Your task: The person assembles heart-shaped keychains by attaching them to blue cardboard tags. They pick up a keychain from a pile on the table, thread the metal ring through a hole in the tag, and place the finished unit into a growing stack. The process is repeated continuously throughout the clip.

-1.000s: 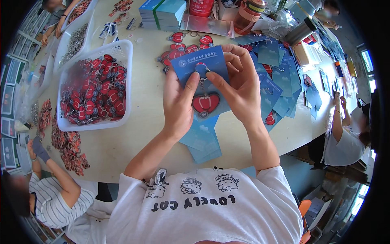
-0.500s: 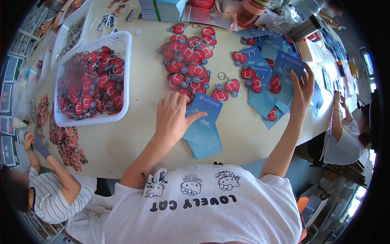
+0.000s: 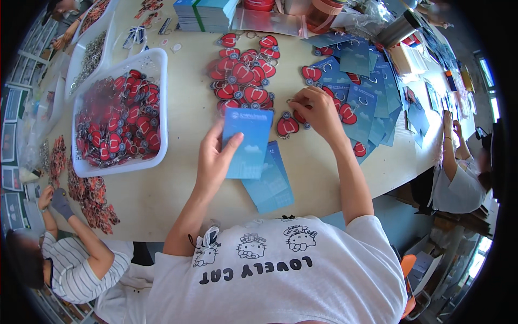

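My left hand (image 3: 210, 159) holds a blue card (image 3: 249, 141) upright, thumb across its front. Below it, loose blue cards (image 3: 273, 186) lie fanned on the table. To the right, my right hand (image 3: 322, 112) pinches the ring end of a red heart-shaped keychain (image 3: 299, 116), which my fingers partly cover. Beside it lies another red keychain (image 3: 287, 127). Beyond my left hand is a heap of red keychains (image 3: 245, 73). Past my right hand, overlapping blue cards (image 3: 361, 105) lie spread out, several with red keychains on them.
A white basket (image 3: 163, 102) full of red keychains stands at left, near a tray of metal rings (image 3: 93, 54) and orange-red keychains (image 3: 89, 194). A banded card stack (image 3: 208, 16) and a metal flask (image 3: 398, 29) stand at the back. Co-workers sit at both sides.
My right hand has let go of a card with a keychain at the right pile and moved left to a loose keychain. My left hand has picked a blue card off the loose ones.
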Available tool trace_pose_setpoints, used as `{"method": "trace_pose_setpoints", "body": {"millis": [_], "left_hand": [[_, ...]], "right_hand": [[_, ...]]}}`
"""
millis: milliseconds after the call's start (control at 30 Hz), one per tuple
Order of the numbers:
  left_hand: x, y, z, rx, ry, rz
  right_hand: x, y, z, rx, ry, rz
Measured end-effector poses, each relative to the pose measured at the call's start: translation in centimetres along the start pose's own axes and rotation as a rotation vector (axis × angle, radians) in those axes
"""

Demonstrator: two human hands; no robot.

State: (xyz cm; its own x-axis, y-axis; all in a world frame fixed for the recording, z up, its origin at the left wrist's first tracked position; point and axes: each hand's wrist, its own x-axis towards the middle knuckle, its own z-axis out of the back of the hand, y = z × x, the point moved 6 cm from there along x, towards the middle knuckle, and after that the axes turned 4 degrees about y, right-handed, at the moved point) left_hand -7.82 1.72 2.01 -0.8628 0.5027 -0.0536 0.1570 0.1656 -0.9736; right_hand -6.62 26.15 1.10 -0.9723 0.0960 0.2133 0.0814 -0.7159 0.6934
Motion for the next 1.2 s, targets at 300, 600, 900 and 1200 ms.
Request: {"method": "trace_pose_setpoints", "body": {"millis": [300, 600, 900, 1200], "left_hand": [[2.5, -4.1, 0.2, 0.135, -0.23, -0.331], [2.4, -5.1, -4.3, -0.107, -0.153, -0.396], [2.0, -5.7, -4.6, -0.252, -0.134, -0.354], [2.2, -5.5, -4.6, -0.269, -0.162, -0.393]], "right_hand": [[0.1, 8.2, 4.4, 0.46, 0.0, -0.008], [0.8, 11.6, 2.4, 0.689, -0.321, 0.088], [-0.1, 13.9, 4.1, 0.156, -0.384, 0.17], [0.4, 13.0, 1.3, 0.987, -0.211, 0.005]]}}
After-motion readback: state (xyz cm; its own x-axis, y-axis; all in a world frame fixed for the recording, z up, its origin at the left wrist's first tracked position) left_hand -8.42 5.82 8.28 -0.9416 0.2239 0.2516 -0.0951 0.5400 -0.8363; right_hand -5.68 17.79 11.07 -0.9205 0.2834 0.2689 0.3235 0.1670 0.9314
